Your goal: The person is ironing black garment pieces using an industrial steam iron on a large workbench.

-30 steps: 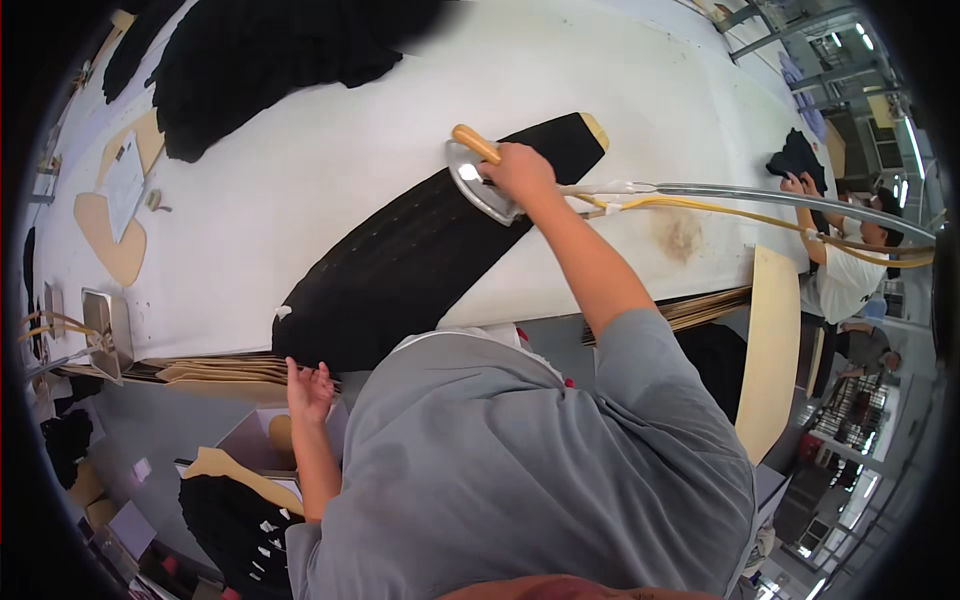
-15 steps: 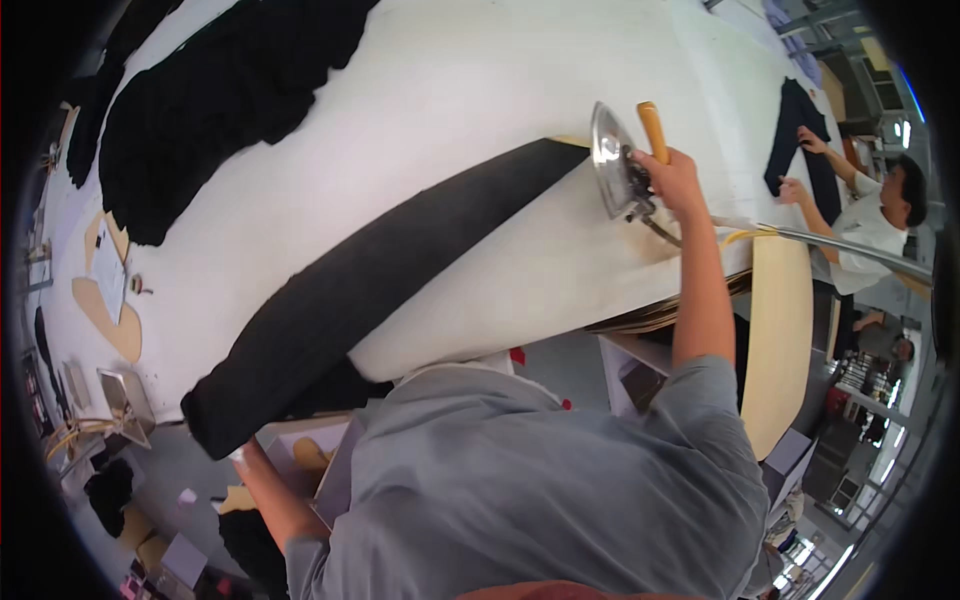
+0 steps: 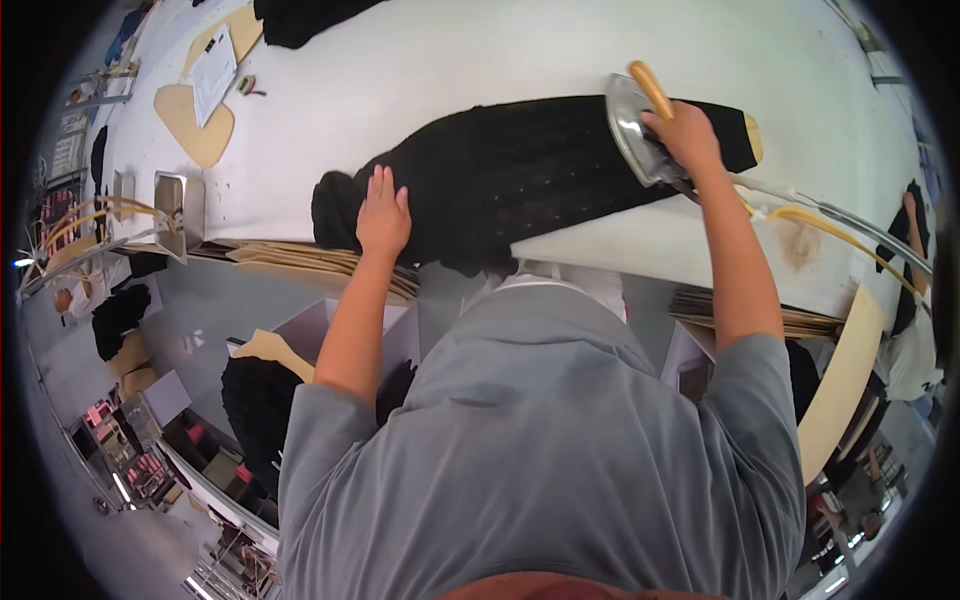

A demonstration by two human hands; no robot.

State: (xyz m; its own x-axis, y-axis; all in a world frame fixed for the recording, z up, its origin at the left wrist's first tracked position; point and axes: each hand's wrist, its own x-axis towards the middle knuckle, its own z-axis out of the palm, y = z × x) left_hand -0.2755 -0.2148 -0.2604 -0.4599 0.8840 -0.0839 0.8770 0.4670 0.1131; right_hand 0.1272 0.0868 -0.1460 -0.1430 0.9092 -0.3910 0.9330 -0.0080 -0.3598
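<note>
A black knitted garment piece [image 3: 540,165] lies across the white table, drawn over a tan shaping board [image 3: 754,138] whose tip sticks out at the right end. My left hand [image 3: 383,218] rests flat on the bunched left part of the cloth, fingers stretched out. With my right hand [image 3: 687,142] I grip the wooden handle of a steam iron [image 3: 628,125], and its metal plate is over the cloth near the right end. I cannot tell how hard it presses. A hose runs from the iron to the right.
More black cloth [image 3: 310,18] lies at the far left edge. Tan templates [image 3: 197,130], a paper sheet [image 3: 212,75] and a metal box [image 3: 180,215] stand to the left. Boards [image 3: 310,262] are stacked under the table edge. A co-worker [image 3: 912,365] is at the right.
The iron has moved from beside the board's tip onto the cloth. My left hand has come up from below the table edge to lie on the garment. The view has turned.
</note>
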